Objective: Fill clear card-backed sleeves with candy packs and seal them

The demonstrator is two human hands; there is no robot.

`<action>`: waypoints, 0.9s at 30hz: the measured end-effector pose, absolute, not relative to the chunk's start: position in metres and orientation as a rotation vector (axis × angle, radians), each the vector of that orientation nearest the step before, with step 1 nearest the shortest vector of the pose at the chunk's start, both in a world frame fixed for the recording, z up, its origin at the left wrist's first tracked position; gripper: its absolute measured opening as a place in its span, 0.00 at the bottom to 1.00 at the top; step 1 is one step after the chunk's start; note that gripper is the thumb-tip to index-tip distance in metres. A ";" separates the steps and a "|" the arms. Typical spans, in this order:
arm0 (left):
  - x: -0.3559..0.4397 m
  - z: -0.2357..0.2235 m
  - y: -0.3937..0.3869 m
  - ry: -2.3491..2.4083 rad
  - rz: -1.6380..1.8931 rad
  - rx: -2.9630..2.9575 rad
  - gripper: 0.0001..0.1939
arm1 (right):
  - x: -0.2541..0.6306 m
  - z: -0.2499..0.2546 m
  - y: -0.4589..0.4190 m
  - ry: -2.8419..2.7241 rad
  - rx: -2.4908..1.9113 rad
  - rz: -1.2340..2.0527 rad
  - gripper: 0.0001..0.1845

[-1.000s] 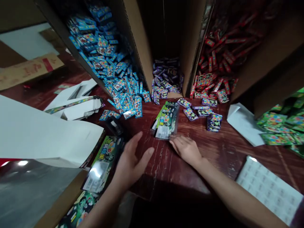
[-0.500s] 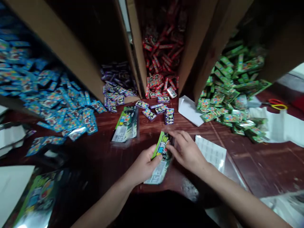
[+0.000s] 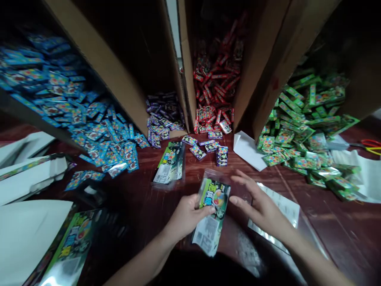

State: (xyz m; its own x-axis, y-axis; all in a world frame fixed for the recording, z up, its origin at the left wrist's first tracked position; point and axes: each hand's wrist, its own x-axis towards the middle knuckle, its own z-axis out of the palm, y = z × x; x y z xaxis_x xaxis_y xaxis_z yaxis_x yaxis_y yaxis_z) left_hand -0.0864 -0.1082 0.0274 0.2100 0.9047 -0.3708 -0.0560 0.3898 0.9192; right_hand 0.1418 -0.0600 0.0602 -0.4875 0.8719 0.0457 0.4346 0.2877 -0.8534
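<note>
My left hand grips a printed plastic pouch by its left side, thumb across the front. The pouch is green and black with a pale lower part and a clear top edge. My right hand is just right of the pouch, fingers apart, holding nothing. A small stack of similar pouches lies beyond my left hand. Several small purple packets are on the table past the pouch, one little pile standing closest. Under my right wrist is a white sticker sheet.
Open cardboard boxes spill blue packets, purple packets, red packets and green packets onto the dark wooden table. More pouches lie at the lower left. Scissors rest at the far right beside white paper.
My right hand has let go of the pouch and moved off to its right, fingers spreading. The pouch now faces up more fully in my left hand. The whole view has shifted.
</note>
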 end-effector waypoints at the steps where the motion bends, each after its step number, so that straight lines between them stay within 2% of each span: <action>1: -0.082 0.023 -0.109 1.193 0.915 0.912 0.19 | 0.133 0.049 -0.065 -1.929 -1.207 1.133 0.17; 4: -0.070 0.005 -0.115 1.315 1.060 0.853 0.19 | 0.103 0.012 -0.082 -1.864 -1.315 1.172 0.19; 7: -0.070 -0.014 -0.125 1.499 1.042 0.963 0.19 | 0.081 -0.024 -0.093 -1.958 -1.570 0.988 0.20; 8: -0.074 -0.018 -0.127 1.566 1.024 1.030 0.21 | 0.077 -0.035 -0.094 -1.992 -1.623 0.943 0.20; 11: -0.108 -0.019 -0.122 1.843 1.078 1.264 0.33 | 0.073 -0.057 -0.093 -2.125 -1.678 0.907 0.21; 12: -0.126 -0.015 -0.116 1.980 1.122 1.356 0.34 | 0.073 -0.060 -0.090 -2.173 -1.695 0.885 0.21; 15: -0.191 0.007 -0.089 2.473 1.078 1.594 0.26 | 0.074 -0.046 -0.070 -2.379 -1.722 0.666 0.23; 19: -0.269 0.029 -0.052 2.992 0.587 1.379 0.27 | 0.066 0.009 0.002 -2.552 -1.508 0.260 0.24; 23: -0.316 0.020 -0.027 3.078 0.406 1.123 0.28 | 0.063 0.050 0.121 -2.567 -1.468 0.030 0.23; 27: -0.331 0.014 -0.020 3.071 0.349 1.105 0.27 | 0.059 0.052 0.215 -2.742 -1.434 0.063 0.22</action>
State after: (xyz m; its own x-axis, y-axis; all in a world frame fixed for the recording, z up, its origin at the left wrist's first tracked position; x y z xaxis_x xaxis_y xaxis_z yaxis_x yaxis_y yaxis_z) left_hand -0.3309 -0.0204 0.0142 -0.7646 0.6118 0.2028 0.6417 0.7520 0.1507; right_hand 0.0591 0.2146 0.0518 -0.5700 0.8213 0.0223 0.8194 0.5703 -0.0579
